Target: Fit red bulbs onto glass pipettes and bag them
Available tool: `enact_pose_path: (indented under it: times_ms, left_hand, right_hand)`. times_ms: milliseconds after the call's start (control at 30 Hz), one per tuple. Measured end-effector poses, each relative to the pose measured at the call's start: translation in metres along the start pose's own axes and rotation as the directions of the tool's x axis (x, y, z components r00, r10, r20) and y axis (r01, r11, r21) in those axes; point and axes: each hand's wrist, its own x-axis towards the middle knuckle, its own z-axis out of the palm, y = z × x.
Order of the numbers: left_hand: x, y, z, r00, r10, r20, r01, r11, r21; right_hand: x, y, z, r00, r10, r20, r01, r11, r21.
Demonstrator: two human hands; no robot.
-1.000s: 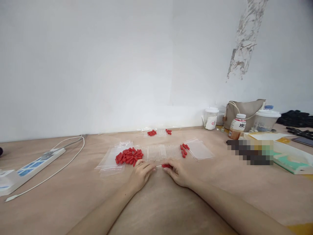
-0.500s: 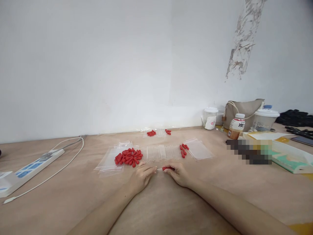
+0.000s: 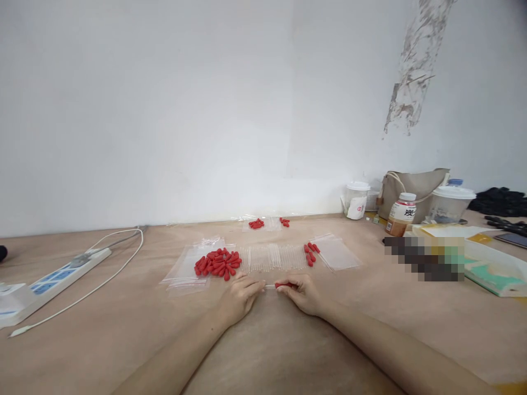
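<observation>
A thin clear glass dropper tube (image 3: 270, 286) spans the gap between my hands. My left hand (image 3: 240, 296) pinches its left end. My right hand (image 3: 305, 293) is closed around a red rubber bulb (image 3: 282, 285) at the tube's right end; how far the tube goes inside cannot be seen. Just beyond my hands lies a row of clear glass tubes (image 3: 274, 257). A heap of red rubber bulbs (image 3: 218, 263) is left of that row, on flat clear plastic bags (image 3: 181, 269). Several more red bulbs (image 3: 310, 253) lie to its right, beside another clear bag (image 3: 338, 253).
Near the wall sits a clear bag with small red bulbs (image 3: 256, 224) and tubes. At left are a white power strip (image 3: 53, 285) and a white cable (image 3: 125, 262). On the right stand a lidded cup (image 3: 356, 200), a bottle (image 3: 401, 215) and a grey bag (image 3: 415, 184).
The camera's view has shifted slightly, so the surroundings sit a little farther right. Both hands keep the same hold on the tube and the red bulb.
</observation>
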Motion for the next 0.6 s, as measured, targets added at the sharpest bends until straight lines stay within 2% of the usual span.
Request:
enact_pose_path:
  times_ms: [167, 267, 367, 500, 600]
  left_hand:
    - [0.001, 0.001, 0.000, 0.997, 0.067, 0.028, -0.069, 0.993, 0.092]
    - [0.002, 0.002, -0.001, 0.998, 0.058, 0.034, -0.061, 0.995, 0.080]
    - [0.002, 0.005, -0.002, 0.999, -0.013, 0.032, 0.013, 1.000, -0.007]
    - [0.002, 0.009, -0.003, 0.992, -0.105, 0.064, 0.109, 0.991, -0.073]
    - [0.004, 0.010, -0.002, 0.990, -0.132, 0.051, 0.136, 0.989, -0.066]
  right_hand:
    - [0.000, -0.002, -0.002, 0.996, 0.065, 0.060, -0.066, 0.998, 0.016]
    - [-0.002, -0.001, -0.004, 0.992, 0.079, 0.102, -0.078, 0.997, -0.012]
    - [-0.002, -0.003, -0.005, 0.995, 0.026, 0.093, -0.018, 0.996, -0.091]
    - [0.000, -0.008, -0.006, 0.991, -0.123, 0.045, 0.130, 0.958, -0.256]
    - [0.002, -0.012, -0.007, 0.991, -0.132, 0.004, 0.129, 0.957, -0.258]
